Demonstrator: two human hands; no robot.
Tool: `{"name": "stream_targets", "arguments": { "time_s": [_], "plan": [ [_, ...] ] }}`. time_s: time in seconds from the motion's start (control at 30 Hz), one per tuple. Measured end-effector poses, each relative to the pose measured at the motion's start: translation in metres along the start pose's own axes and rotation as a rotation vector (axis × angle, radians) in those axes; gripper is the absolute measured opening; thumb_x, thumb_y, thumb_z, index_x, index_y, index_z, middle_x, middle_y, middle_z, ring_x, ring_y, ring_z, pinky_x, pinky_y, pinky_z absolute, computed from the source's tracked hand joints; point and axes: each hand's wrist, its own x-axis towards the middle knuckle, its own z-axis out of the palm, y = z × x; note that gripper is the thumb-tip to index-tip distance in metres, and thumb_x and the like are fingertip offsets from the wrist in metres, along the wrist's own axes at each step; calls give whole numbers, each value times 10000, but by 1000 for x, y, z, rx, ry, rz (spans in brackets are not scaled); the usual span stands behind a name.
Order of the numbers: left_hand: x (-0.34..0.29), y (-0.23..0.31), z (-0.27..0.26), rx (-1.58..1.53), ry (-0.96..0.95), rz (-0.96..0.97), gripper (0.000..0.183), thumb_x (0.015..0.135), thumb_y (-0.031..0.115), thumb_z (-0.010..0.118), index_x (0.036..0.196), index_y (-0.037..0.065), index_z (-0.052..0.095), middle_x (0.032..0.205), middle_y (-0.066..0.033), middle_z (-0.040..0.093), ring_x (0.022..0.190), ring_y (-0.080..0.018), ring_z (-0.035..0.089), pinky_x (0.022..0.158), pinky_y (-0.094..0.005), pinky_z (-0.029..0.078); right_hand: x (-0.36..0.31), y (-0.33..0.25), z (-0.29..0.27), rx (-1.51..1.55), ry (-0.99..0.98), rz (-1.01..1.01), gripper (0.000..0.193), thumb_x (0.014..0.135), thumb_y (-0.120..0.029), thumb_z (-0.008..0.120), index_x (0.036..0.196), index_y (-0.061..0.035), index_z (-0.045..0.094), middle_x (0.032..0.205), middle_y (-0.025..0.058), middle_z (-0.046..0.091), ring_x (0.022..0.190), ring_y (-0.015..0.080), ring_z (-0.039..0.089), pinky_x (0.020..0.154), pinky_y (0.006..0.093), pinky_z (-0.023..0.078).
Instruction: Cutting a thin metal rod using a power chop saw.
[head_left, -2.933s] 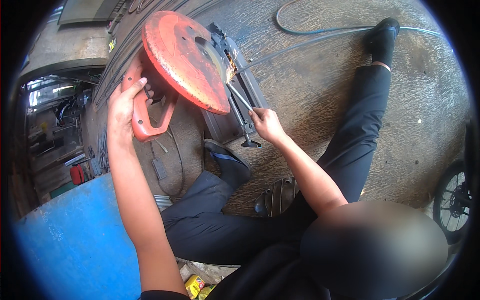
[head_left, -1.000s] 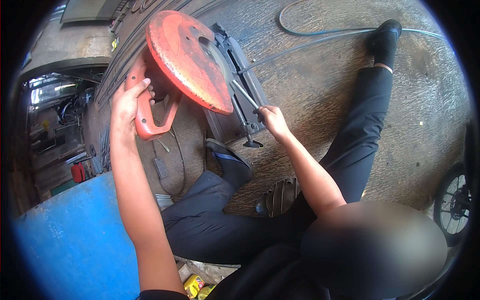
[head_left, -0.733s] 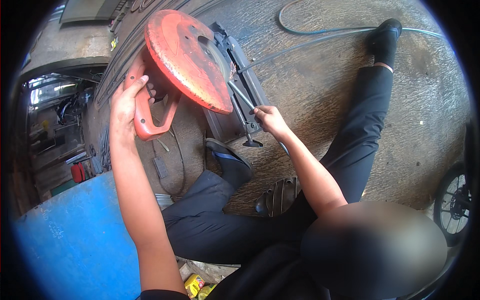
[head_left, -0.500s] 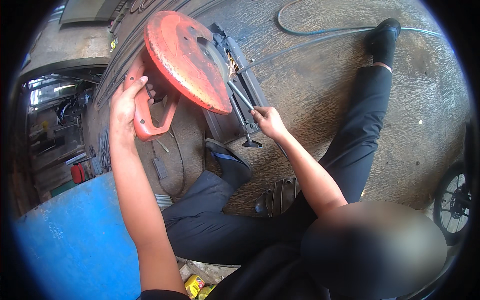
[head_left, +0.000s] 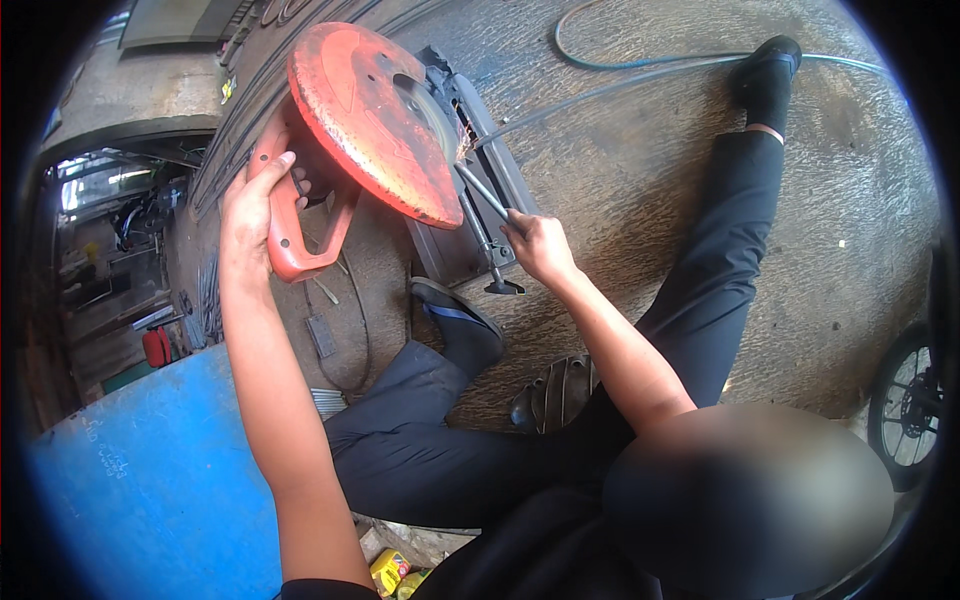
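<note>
A cut-off saw with a worn orange-red blade guard (head_left: pixel 370 120) stands on the floor in front of me. My left hand (head_left: pixel 252 210) is wrapped round the saw's orange loop handle (head_left: pixel 284 235). A grey metal rod (head_left: pixel 482 192) is gripped near its lower end by my right hand (head_left: pixel 540 245). The rod's far end reaches the cutting disc (head_left: pixel 435 115), where small sparks (head_left: pixel 466 140) show. Beside the rod, the saw's vise screw (head_left: pixel 490 255) ends in a black crank handle (head_left: pixel 504 287). The guard hides much of the disc.
My outstretched right leg (head_left: pixel 715 240) and bent left leg (head_left: pixel 400 400) flank the saw. A pale blue hose (head_left: pixel 640 66) and a dark cord (head_left: pixel 368 350) lie on the rough floor. A blue sheet (head_left: pixel 160 480) is at lower left, a spoked wheel (head_left: pixel 905 405) at far right.
The sparks at the disc have shifted slightly and look paler. Both hands keep their grips, and the saw and rod stay nearly in place.
</note>
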Motion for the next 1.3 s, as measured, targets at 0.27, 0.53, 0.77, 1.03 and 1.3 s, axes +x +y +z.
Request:
{"name": "stream_targets", "arguments": {
  "time_s": [0.27, 0.53, 0.77, 1.03, 1.3],
  "plan": [
    [4, -2, -5, 61, -19, -23, 416, 831, 222, 701, 1184, 35, 585, 884, -57, 651, 745, -153, 636, 634, -281, 516, 12, 20, 4, 607, -119, 376, 309, 928, -220, 478, 856, 38, 633, 574, 74, 565, 492, 194, 538, 482, 323, 421],
    [0, 0, 0, 12, 13, -12, 453, 822, 239, 709, 1207, 38, 580, 895, -73, 657, 748, -160, 637, 642, -282, 513, 10, 20, 6, 664, -269, 456, 309, 931, -229, 497, 873, 24, 665, 568, 1, 499, 488, 101, 469, 444, 268, 372],
    [0, 1, -1, 20, -6, -17, 463, 818, 240, 710, 1212, 36, 577, 920, -83, 662, 759, -169, 642, 661, -291, 515, 5, 8, 6, 329, -210, 349, 306, 918, -252, 557, 877, 29, 672, 588, 95, 586, 547, 164, 546, 568, 343, 441],
    [1, 0, -2, 21, -12, -19, 453, 825, 241, 701, 1214, 43, 581, 959, -75, 656, 827, -167, 641, 678, -299, 515, 0, -2, 2, 176, -79, 162, 261, 899, -225, 582, 874, 20, 668, 638, 214, 590, 620, 350, 614, 613, 391, 466],
    [0, 1, -2, 40, -20, -20, 462, 827, 247, 698, 1218, 36, 573, 962, -71, 651, 818, -164, 644, 682, -297, 518, -1, 5, 2, 59, -42, 75, 236, 860, -182, 636, 992, 11, 670, 734, 252, 608, 740, 396, 635, 657, 417, 491]
  ]
}}
